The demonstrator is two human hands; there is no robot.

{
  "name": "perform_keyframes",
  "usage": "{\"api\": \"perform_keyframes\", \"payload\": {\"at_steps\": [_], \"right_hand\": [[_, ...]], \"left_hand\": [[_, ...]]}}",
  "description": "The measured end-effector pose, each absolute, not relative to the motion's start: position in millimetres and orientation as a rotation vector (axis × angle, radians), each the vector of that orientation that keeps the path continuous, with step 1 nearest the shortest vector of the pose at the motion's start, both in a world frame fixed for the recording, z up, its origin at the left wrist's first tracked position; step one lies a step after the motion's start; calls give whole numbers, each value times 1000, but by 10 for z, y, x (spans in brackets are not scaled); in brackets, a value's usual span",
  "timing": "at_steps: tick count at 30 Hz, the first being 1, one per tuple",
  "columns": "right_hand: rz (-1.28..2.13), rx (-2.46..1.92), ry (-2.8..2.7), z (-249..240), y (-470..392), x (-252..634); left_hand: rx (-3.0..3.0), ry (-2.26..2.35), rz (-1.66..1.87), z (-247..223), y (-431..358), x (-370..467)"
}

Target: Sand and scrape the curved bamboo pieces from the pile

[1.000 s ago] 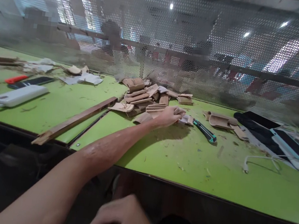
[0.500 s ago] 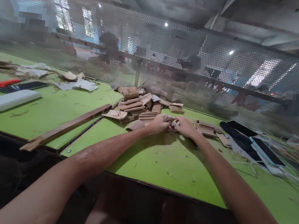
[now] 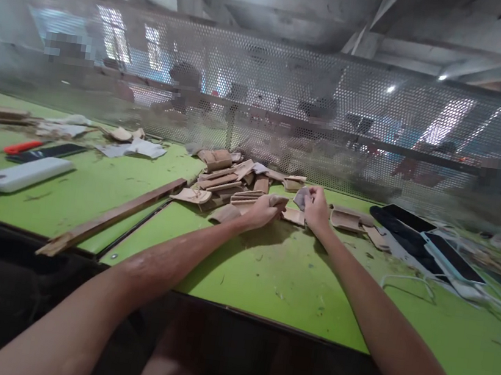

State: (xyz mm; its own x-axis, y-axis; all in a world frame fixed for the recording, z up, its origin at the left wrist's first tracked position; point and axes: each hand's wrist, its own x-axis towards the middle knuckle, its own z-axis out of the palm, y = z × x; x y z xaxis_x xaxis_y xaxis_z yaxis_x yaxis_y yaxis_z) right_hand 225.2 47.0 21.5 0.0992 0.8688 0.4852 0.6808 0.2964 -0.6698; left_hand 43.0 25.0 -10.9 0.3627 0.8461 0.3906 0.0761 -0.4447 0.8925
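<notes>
My left hand point(image 3: 262, 212) is closed around a small tan wooden piece point(image 3: 279, 201), at the front right of a heap of curved tan pieces point(image 3: 224, 178). To its right, my right hand point(image 3: 316, 208) pinches a small grey scrap point(image 3: 301, 197), which looks like cloth or sandpaper. The two hands are apart. Below the scrap, a pale curved piece point(image 3: 294, 216) lies on the green table between my hands. Another curved piece point(image 3: 346, 218) lies just right of my right wrist.
A long wooden strip point(image 3: 112, 217) slants across the table seam. At the left lie a white power strip point(image 3: 26, 173), a dark phone point(image 3: 52, 153) and a red-handled tool point(image 3: 23, 147). Phones point(image 3: 453, 257) and cables sit at the right. A perforated screen point(image 3: 265, 109) stands behind.
My hands were together and have come apart. The right hand has moved slightly right and up with the grey scrap, and the pale piece below now shows. The view has tilted slightly.
</notes>
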Motion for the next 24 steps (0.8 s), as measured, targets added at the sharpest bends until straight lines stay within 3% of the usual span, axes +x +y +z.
{"api": "perform_keyframes", "payload": {"at_steps": [6,24], "right_hand": [[411,-1172,-1812,168,269,2034],[-361,-1163,-2058,30,250,2012]], "left_hand": [[1778,788,1185,-139,279,407],[2038,686,1213,-170,329,402]]}}
